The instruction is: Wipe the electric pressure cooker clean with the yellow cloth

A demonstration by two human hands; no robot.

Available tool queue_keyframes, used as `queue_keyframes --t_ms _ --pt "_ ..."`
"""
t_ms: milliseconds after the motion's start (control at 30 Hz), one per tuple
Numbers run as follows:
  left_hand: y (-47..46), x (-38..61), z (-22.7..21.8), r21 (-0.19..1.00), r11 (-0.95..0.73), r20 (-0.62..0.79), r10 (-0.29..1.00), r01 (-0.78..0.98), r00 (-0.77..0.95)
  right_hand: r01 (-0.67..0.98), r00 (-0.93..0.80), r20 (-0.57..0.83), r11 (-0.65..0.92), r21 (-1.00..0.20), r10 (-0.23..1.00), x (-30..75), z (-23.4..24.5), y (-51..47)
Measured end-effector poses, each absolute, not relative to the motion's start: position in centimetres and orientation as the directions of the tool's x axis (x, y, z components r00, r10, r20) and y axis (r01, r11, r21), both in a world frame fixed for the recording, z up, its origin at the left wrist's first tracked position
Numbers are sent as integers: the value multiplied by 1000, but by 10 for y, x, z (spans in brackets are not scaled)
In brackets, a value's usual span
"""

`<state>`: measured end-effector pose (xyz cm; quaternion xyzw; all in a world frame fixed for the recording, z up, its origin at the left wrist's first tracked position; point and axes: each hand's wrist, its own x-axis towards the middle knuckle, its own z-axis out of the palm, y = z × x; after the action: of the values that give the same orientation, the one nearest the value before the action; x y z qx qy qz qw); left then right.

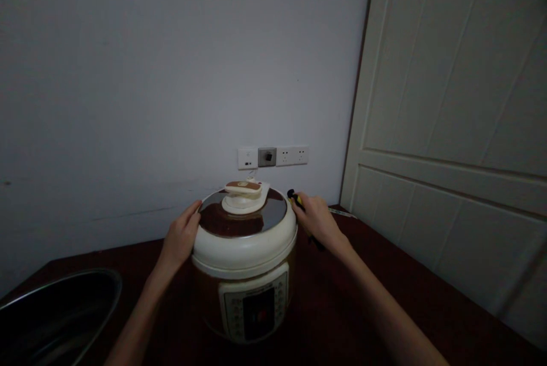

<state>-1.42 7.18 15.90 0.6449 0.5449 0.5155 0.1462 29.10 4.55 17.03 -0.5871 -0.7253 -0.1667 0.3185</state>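
I saw an electric pressure cooker [244, 252] on a dark red table [354, 297], its lid [220, 219] on and contents hidden. My left hand [182, 235] lay open against the lid's edge; my right hand [316, 220] clenched a black-and-yellow object [296, 199] at the far rim. A steel basin [64, 285] sat leftward, its inside too dark to tell.

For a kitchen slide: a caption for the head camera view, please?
Left hand rests on an electric pressure cooker; right hand holds a yellow-and-black object.
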Motion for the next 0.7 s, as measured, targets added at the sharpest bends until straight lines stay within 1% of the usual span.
queue_keyframes --t_ms 100,200,233,333,367,433,500,567,633,700 --pt "71 -14 159 750 -354 498 858 559 -124 934 -114 648 304 -188 753 289 173 23" --pt "72 -14 159 753 -357 498 859 553 -123 883 -123 634 377 -281 763 302 185 13" --pt "72 -14 159 754 -359 499 858 551 -124 871 -93 653 380 -313 752 309 190 14" --pt "72 -15 159 759 -357 497 858 545 -130 855 78 738 336 -396 670 330 195 34" --pt "73 -15 158 760 -356 496 858 544 -131 844 120 743 326 -425 659 334 193 44" --pt "73 -16 158 758 -357 497 858 546 -129 802 127 699 341 -490 704 338 185 67" --pt "73 -17 158 757 -361 500 856 544 -129 736 83 628 377 -561 774 335 174 88" --pt "74 -17 158 763 -361 498 857 536 -133 665 66 580 397 -632 812 330 165 103" --pt "73 -17 158 768 -359 494 859 530 -135 624 84 570 403 -670 817 325 159 108" --pt "73 -17 158 770 -353 492 859 532 -141 644 122 607 403 -651 785 322 155 103"
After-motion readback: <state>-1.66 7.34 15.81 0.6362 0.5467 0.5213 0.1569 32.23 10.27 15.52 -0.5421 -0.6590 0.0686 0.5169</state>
